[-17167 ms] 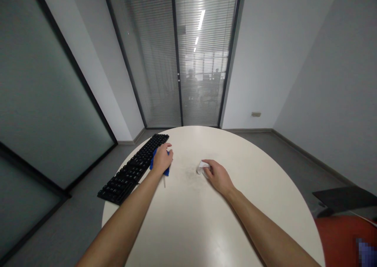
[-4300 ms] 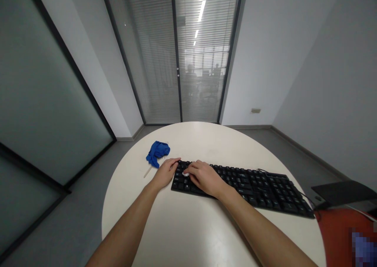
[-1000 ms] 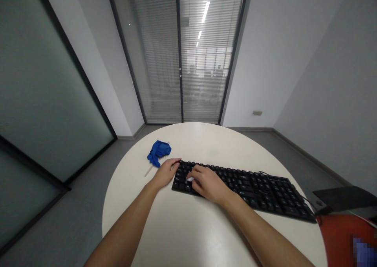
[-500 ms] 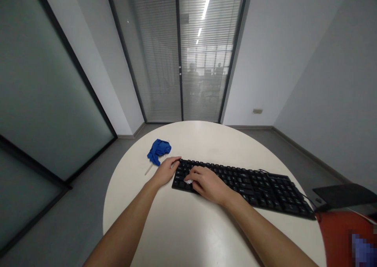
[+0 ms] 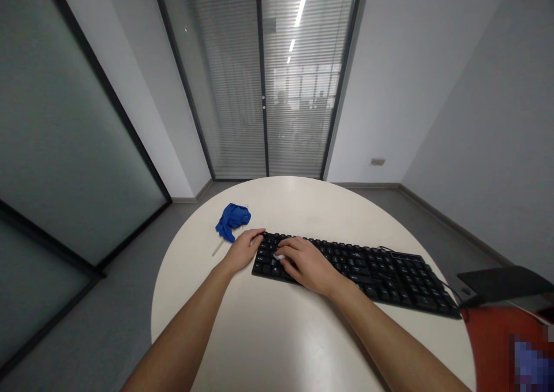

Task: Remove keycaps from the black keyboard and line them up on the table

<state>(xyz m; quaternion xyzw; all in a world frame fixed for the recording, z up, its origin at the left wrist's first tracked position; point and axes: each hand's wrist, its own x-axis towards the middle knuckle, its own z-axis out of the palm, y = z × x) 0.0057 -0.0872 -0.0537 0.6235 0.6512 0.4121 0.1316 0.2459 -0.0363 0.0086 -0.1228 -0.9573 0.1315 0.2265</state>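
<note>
**Small white wipe worked over the left end of the keyboard**

Round and cream-white, the table (image 5: 277, 334) sits before slatted glass doors (image 5: 264, 80). Across it from 9 to 3 o'clock lies a long black computer keyboard (image 5: 372, 273). The left hand (image 5: 242, 250), fingers loosely spread and gripping nothing, steadies the keyboard's 9 o'clock end. The right hand (image 5: 305, 262) is curled on a small white wipe (image 5: 280, 257) and presses it onto the keys there. Half a second ago the wipe sat a row nearer the body; it has crept toward 12 o'clock, so rubbing seems confined to this corner. A crumpled blue cloth (image 5: 232, 219) with a thin white stick (image 5: 217, 247) lies at 10 o'clock.
</note>
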